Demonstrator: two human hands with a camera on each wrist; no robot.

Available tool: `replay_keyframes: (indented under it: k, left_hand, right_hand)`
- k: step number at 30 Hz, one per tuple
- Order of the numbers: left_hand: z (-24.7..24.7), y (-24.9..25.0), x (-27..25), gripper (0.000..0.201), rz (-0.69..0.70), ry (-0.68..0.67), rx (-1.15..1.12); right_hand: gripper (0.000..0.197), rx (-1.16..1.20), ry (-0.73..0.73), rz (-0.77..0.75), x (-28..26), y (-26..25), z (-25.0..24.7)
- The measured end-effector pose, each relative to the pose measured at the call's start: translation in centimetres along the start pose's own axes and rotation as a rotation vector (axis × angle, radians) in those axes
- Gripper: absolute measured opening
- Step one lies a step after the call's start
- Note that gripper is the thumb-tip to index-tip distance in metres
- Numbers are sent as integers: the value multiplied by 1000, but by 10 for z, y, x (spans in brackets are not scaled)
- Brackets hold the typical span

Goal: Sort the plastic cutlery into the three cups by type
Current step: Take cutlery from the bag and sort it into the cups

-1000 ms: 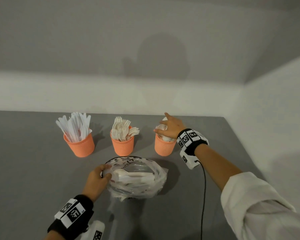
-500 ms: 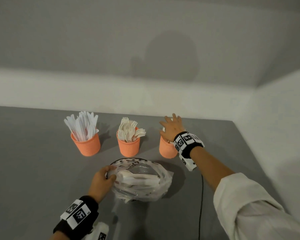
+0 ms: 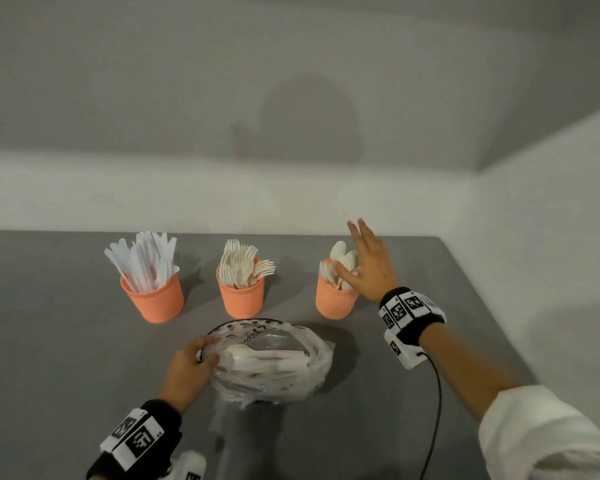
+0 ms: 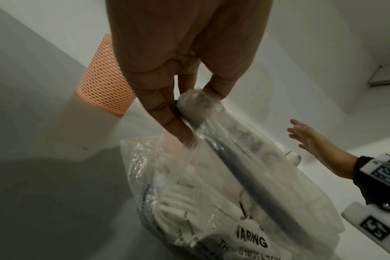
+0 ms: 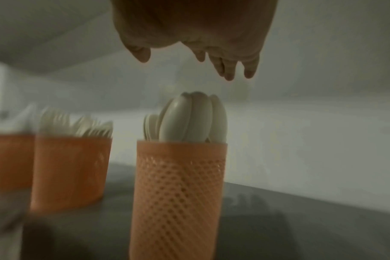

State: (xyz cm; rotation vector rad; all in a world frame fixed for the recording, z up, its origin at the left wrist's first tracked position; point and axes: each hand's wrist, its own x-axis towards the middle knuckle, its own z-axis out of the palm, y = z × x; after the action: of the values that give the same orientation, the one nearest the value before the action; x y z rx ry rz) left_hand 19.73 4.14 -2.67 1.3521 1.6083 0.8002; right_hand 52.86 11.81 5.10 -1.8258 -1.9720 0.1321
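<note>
left hand (image 4: 167,73) pinches plastic bag (image 4: 211,193) rim | orange cup (image 4: 102,84) behind

Three orange cups in a row mid-frame, cutlery bag below them.
Left cup (image 3: 155,299): knives (image 3: 142,259) upright. Middle cup (image 3: 242,297): forks (image 3: 243,266). Right cup (image 3: 334,301): spoons (image 3: 342,261). Clear plastic bag (image 3: 274,362) lower centre holds unsorted white cutlery.

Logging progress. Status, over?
Right hand open beside spoon cup. Left hand grips cutlery bag rim. Nothing in the way.
</note>
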Motion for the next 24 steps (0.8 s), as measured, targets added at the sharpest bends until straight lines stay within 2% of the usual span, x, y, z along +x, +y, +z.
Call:
replay_keyframes:
  k: [2, 4, 7, 10, 12, 14, 16, 18, 19, 21, 23, 24]
  left_hand:
    - [1, 0, -1, 30, -2, -4, -17]
    - [2, 2, -2, 30, 0, -5, -23]
    - [3, 5, -2, 29, -2, -8, -41]
    - [3, 9, -3, 29, -7, -19, -44]
    - [2, 11, -4, 30, -6, -22, -37]
    - [0, 12, -5, 30, -12, -32, -37]
    - [-4, 13, -8, 30, -7, -48, -28]
    - [-7, 13, -8, 30, 15, -63, 5]
    - [-8, 13, -9, 31, 29, -71, 25]
    - [-12, 17, -12, 35, 50, -87, 58]
    - [-13, 19, -14, 43, 76, -98, 117]
    - [-14, 21, -16, 46, 94, -103, 155]
  right_hand:
    - [93, -152, -79, -36, -3, -5, 10]
    - [92, -244, -160, -9, -1, -11, 22]
    - [87, -345, -186, 39, 5, -16, 32]
    - [61, -406, -219, 58, 8, -13, 29]
    - [57, -415, -247, 63, 8, -12, 24]
    - [61, -328, -190, 61, 3, -18, 18]
    - [64, -142, -33, -13, -8, -35, 13]
    - [49, 134, 35, -142, -26, -59, 14]
    - [37, 238, -30, -196, -37, -73, 15]
    - [25, 280, -279, -256, -60, -100, 24]
    - [24, 135, -492, -289, -78, -121, 43]
    - [25, 68, -537, -290, -84, -128, 54]
